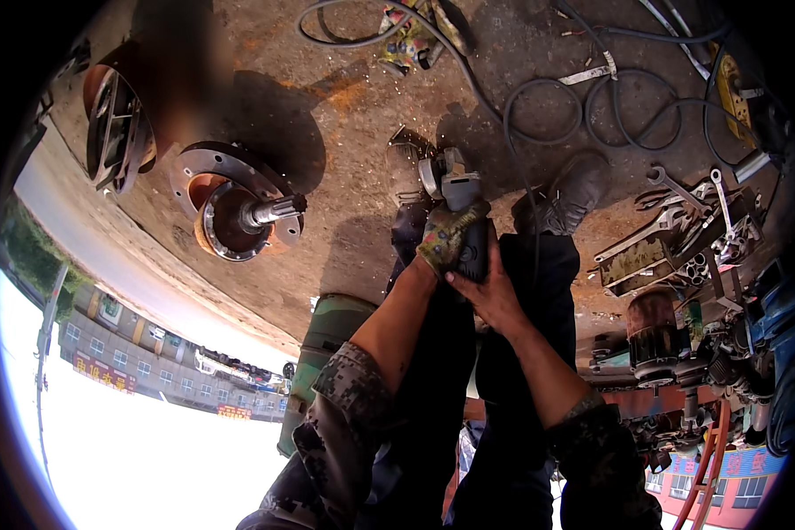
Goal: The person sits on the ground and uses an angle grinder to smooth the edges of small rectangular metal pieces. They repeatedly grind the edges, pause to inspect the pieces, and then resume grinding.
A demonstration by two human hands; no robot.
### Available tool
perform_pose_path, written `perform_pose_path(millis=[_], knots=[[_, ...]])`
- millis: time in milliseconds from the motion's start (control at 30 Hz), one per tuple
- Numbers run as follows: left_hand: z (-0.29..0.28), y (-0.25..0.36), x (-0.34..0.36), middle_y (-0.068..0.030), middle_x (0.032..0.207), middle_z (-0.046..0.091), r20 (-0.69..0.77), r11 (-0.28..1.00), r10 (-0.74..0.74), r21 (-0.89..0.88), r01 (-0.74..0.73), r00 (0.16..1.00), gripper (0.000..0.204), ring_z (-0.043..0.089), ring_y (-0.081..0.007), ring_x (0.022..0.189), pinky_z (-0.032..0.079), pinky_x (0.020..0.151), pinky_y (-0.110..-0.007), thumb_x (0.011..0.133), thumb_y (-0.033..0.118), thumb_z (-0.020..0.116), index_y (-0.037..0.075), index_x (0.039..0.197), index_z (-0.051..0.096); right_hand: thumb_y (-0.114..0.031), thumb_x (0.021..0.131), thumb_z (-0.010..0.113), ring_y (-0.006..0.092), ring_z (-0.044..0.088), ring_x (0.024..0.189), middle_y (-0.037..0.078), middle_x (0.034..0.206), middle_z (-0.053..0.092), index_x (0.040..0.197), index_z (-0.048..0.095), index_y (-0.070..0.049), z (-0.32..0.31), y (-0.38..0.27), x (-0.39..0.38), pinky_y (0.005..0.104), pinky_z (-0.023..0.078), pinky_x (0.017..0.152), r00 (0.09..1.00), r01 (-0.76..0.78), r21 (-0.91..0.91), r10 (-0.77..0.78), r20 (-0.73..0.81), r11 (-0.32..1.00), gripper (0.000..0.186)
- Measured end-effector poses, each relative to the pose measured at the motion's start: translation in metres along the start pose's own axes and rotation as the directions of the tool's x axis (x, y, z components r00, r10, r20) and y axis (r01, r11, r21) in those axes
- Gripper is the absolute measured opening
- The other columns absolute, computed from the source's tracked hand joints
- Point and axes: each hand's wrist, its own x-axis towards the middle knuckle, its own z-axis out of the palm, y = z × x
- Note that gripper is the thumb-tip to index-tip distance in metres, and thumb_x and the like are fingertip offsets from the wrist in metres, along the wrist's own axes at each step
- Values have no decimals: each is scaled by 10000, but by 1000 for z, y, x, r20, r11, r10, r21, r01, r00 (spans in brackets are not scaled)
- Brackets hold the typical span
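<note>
Between the shoes [567,196], the gloved left hand [451,238] grips the grinder [461,191] and the bare right hand [495,296] seems to hold its back, a holding step, I think, needing steady hands next.

Sunlight cast dark shadows [283,124] over the brown, rust-stained ground [358,190], while at the lower left a long building [155,364] with rows of windows stood near green trees [26,243] and a pole [49,322] against glaring white sky [177,477], and a red-and-blue building [724,514] showed at the lower right.
</note>
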Motion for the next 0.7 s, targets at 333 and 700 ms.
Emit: perform_pose_path(millis=[333,700], knots=[[-4,30,-2,-30,946,724,-7,924,-267,-286,254,964,236,660,-114,792,547,673,-294,1040,177,595,67,1203,725,-313,914,845,275,501,1408,208,1582,450,1694,-7,-84,1,17,2,364,415,1165,1000,27,11,-27,-13,1000,1178],[-6,-4,-1,-54,1013,726,6,954,245,179,-242,969,317,686,-151,857,567,737,-319,976,96,601,82,1283,683,-273,905,848,277,497,1410,198,1574,454,1699,5,-115,6,9,4,371,419,1163,997,66,28,-65,-46,997,1168]])
